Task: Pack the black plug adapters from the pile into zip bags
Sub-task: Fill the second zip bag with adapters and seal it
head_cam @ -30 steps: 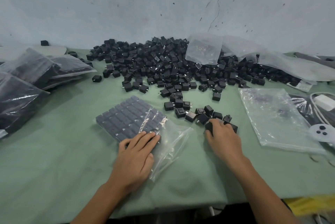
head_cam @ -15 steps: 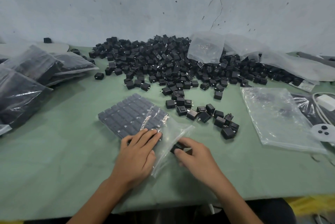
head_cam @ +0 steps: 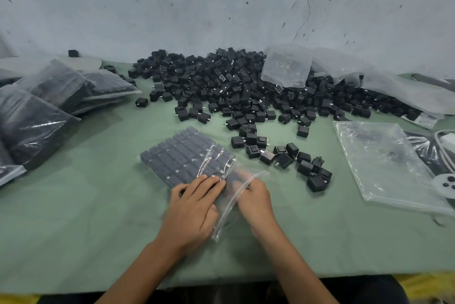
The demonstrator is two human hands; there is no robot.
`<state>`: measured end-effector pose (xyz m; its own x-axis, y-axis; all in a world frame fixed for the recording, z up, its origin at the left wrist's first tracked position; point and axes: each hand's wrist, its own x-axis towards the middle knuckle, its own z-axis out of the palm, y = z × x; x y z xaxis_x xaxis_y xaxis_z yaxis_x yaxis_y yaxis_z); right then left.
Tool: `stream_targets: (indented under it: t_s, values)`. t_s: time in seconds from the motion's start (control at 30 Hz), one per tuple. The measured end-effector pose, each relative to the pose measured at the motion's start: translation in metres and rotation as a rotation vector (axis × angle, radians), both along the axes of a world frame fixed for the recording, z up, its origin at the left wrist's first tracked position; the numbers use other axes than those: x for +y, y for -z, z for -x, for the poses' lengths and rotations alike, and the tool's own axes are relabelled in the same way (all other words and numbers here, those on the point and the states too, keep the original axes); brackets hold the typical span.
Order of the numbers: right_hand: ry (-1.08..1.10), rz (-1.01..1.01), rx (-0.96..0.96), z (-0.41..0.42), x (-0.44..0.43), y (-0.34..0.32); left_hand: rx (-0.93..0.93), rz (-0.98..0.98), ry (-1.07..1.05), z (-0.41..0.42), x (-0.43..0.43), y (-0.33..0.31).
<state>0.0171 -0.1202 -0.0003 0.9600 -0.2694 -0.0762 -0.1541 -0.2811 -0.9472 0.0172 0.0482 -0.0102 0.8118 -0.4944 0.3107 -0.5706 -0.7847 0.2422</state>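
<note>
Black plug adapters (head_cam: 234,87) mostly lie heaped on the surface (head_cam: 98,205), while one zip bag (head_cam: 187,156) looks nearly full; the left hand (head_cam: 194,207) presses it with flat fingers (head_cam: 211,180), the right hand (head_cam: 253,202) reaches inside, grip not clear.

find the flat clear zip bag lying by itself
In the head view the flat clear zip bag lies on the right of the green table, just right of the scattered adapters.

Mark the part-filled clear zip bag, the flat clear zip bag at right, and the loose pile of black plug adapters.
Part-filled clear plastic zip bag (head_cam: 182,154): head view, on its packed rows.
Flat clear plastic zip bag at right (head_cam: 384,163): head view, its middle.
Loose pile of black plug adapters (head_cam: 221,82): head view, heap's centre.
</note>
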Motion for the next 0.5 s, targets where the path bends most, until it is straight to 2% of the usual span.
stream_targets:
  t_s: [0.17,0.27,0.4,0.5]
  values:
    - [0.039,-0.013,-0.033,-0.003,0.003,0.002,-0.003,0.017,-0.002,-0.001,0.000,0.002]
    - [0.021,0.127,-0.114,-0.005,0.005,0.005,-0.005,0.022,-0.007,-0.002,0.000,0.004]
    - [-0.031,0.212,-0.152,-0.004,0.008,0.008,-0.007,0.051,-0.034,-0.001,-0.002,0.003]
    - [-0.073,0.076,-0.179,0.001,0.003,0.005,0.032,0.084,-0.072,0.003,-0.011,-0.002]
